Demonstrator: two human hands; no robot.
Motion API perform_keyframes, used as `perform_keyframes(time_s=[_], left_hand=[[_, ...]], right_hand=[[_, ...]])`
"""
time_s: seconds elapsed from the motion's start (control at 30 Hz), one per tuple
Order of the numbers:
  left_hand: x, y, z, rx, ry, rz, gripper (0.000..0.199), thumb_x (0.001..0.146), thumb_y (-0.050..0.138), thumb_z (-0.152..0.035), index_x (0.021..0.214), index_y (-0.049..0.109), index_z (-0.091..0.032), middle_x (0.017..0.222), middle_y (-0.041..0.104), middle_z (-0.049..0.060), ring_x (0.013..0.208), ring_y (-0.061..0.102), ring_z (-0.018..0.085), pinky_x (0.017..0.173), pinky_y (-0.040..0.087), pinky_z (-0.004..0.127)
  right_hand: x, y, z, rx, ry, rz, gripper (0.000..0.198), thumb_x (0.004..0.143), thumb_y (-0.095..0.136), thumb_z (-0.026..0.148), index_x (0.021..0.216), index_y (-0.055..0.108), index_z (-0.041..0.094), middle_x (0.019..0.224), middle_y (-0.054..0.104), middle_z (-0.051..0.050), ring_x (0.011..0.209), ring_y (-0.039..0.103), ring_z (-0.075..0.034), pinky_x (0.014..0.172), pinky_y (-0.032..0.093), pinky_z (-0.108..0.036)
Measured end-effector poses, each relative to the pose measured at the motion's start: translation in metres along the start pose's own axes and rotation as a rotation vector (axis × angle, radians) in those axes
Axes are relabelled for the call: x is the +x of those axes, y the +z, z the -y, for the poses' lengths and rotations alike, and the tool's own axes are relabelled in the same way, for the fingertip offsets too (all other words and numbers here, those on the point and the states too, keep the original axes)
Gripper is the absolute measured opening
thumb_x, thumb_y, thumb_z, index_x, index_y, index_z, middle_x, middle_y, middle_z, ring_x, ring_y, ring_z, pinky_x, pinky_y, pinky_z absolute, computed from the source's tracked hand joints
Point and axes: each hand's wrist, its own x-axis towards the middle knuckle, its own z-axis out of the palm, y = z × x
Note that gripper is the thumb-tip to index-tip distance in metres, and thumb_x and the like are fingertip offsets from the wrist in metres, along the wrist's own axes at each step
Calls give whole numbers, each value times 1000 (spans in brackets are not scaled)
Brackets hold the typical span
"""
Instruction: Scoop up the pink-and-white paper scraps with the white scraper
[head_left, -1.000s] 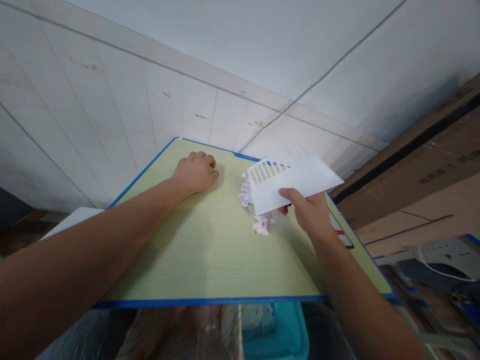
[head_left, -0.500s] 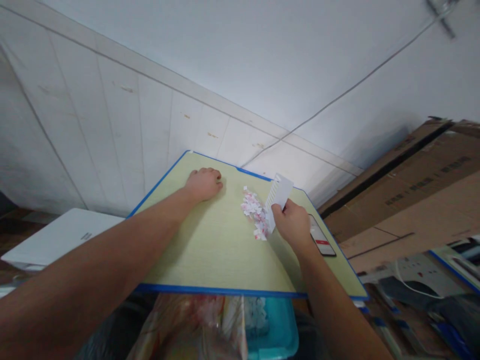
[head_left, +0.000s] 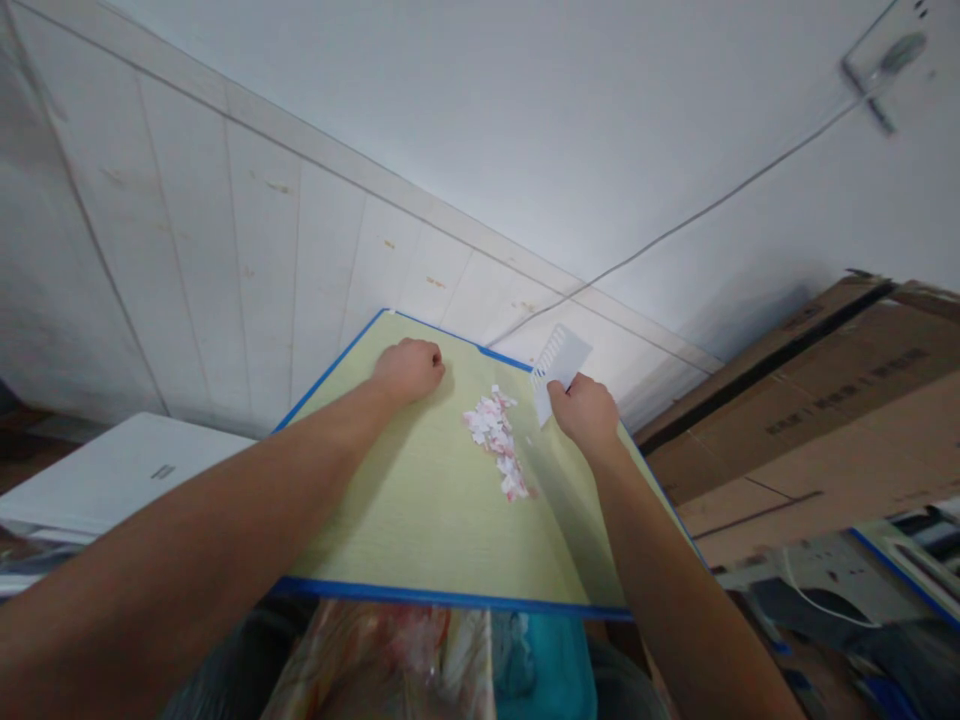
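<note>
My right hand grips a flat white scraper with a row of slots along one edge, thumb on its face. The scraper is held tilted above the table, to the right of a heap of small paper scraps, white with pink-red marks, and apart from it. My left hand rests on the tabletop left of the heap, its fingers curled into a fist; nothing shows in it. Under both hands is a pale yellow table with a blue edge.
Below the near edge sit a teal plastic bin and a clear bag of things. A large cardboard box leans at the right. To the left lies a white flat case. A cable runs along the wall.
My right hand has lifted the scraper up and away from the scraps. The heap has shifted left and lies more spread out. My left fingers have curled in.
</note>
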Motion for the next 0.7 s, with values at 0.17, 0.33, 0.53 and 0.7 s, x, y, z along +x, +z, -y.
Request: perform_keyframes(time_s=[0.17, 0.33, 0.53, 0.7], left_hand=[[-1, -2, -1, 17, -8, 3, 43, 113, 61, -34, 132, 98, -24, 145, 94, 17, 140, 86, 37, 113, 67, 42], [1, -5, 0, -19, 14, -102, 48, 116, 54, -31, 135, 96, -21, 147, 93, 19, 145, 82, 38, 120, 65, 47], [3, -6, 4, -84, -12, -224, 46, 117, 53, -29, 133, 95, -18, 150, 91, 21, 148, 78, 41, 128, 61, 53], [2, -6, 4, -90, -8, -198, 46, 118, 54, -29, 136, 94, -15, 152, 90, 23, 150, 78, 42, 128, 60, 53]], right_hand=[[-6, 12, 17, -15, -135, 59, 44, 128, 58, 35, 146, 94, 17, 138, 96, -24, 134, 92, -40, 103, 63, -38], [-9, 4, 24, 118, -163, 20, 39, 123, 65, 35, 135, 96, 14, 137, 96, -29, 136, 91, -44, 107, 65, -42], [0, 22, 46, 671, -127, 106, 41, 116, 64, 30, 88, 90, 17, 95, 97, -17, 83, 94, -29, 76, 67, -29], [-5, 54, 45, 806, -90, 152, 41, 109, 69, 28, 69, 78, 23, 71, 88, -10, 57, 80, -22, 57, 58, -26]])
